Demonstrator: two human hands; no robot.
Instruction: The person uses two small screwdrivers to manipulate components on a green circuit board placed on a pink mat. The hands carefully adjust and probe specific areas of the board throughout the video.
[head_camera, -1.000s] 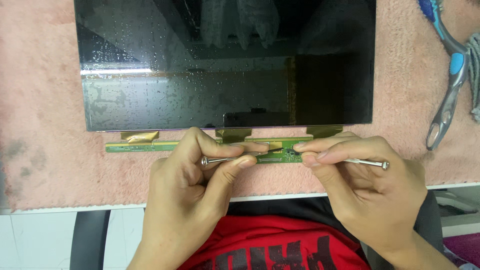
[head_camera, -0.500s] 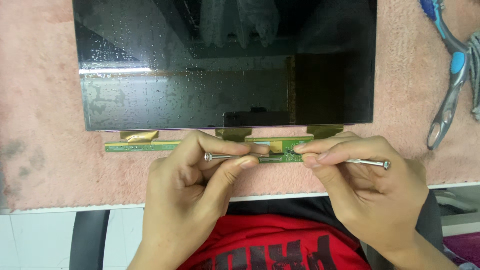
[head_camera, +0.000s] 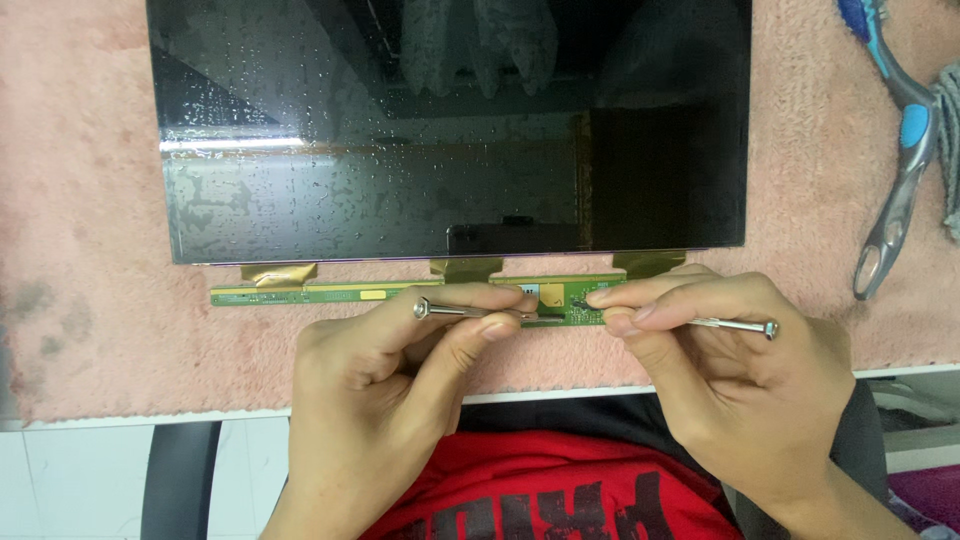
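head view, pink mat (head_camera: 80, 200) on white table edge (head_camera: 560, 392), tiled floor (head_camera: 70, 480)

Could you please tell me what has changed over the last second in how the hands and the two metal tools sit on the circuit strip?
Very little. The left hand slid its metal tool slightly rightward along the green circuit strip. The right hand keeps its grip on the other metal tool. The display panel and pliers stayed put.
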